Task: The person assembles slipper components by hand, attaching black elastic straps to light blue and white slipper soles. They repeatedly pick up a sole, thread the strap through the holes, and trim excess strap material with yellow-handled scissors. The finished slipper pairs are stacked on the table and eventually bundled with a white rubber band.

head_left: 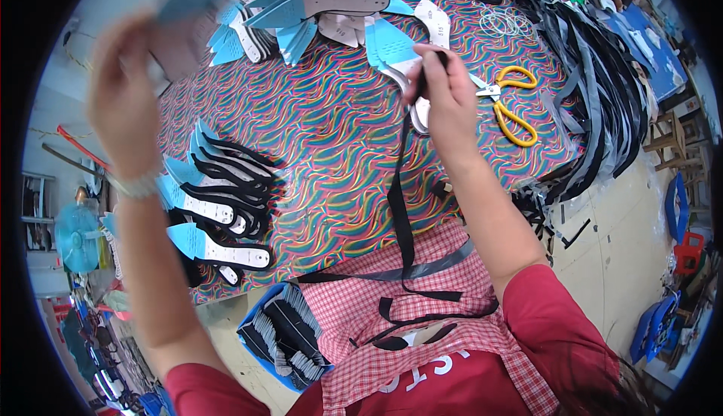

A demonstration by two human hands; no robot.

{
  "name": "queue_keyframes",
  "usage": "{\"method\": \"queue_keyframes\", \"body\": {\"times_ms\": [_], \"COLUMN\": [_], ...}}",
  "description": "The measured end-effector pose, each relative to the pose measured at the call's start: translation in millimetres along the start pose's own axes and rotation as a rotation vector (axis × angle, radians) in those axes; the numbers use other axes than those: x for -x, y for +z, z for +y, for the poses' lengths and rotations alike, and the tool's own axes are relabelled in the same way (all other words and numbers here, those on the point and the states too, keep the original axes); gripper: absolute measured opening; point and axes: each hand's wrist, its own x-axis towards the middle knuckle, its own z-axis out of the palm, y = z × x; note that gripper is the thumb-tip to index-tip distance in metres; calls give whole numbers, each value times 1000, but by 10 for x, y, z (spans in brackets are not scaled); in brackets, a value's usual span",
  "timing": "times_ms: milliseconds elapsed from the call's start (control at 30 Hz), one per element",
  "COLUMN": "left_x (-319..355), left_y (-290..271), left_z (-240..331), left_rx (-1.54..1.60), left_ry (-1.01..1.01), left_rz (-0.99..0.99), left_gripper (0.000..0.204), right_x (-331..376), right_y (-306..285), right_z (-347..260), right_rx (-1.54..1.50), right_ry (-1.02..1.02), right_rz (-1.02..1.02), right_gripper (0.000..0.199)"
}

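Trailing across your checked apron (467,348), the black strip (399,212) is hanging over the surface (331,152)'s near edge; you are working best while its tail is lying free of twists. Beyond, black-edged pieces (226,194) are sitting bunched on the left, so you are wisely swinging the strip wide of them. Your right hand (448,88) is clenching the strip's upper end, and scissors (495,93) are resting just beside it, so you are minding their blades. Opposite, your left hand (124,107) is apparently gripping a blurred blue-and-white piece (184,39); steadying it is making its edge easier to judge. Farthest, stacked pieces (339,3) are overlapping, so lifting one cleanly is probably calling for separating layers.
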Motion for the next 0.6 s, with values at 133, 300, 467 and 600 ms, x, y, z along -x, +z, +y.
{"method": "queue_keyframes", "body": {"times_ms": [133, 300, 467, 600], "left_x": [1313, 1549, 1376, 1154], "left_y": [391, 693, 615, 379], "left_z": [749, 1098, 889, 722], "left_rx": [8, -88, -39, 224], "left_ry": [-137, -27, 8, -126], "left_rz": [-196, -294, -354, -260], "left_gripper": [27, 25, 23, 24], "right_x": [421, 628, 601, 504], "right_y": [-119, -297, -175, 134], "right_z": [-81, 102, 31, -200], "right_rx": [86, 69, 195, 276], "right_ry": [113, 250, 184, -87], "right_rz": [-128, -126, -243, -272], "right_gripper": [22, 21, 20, 23]}}
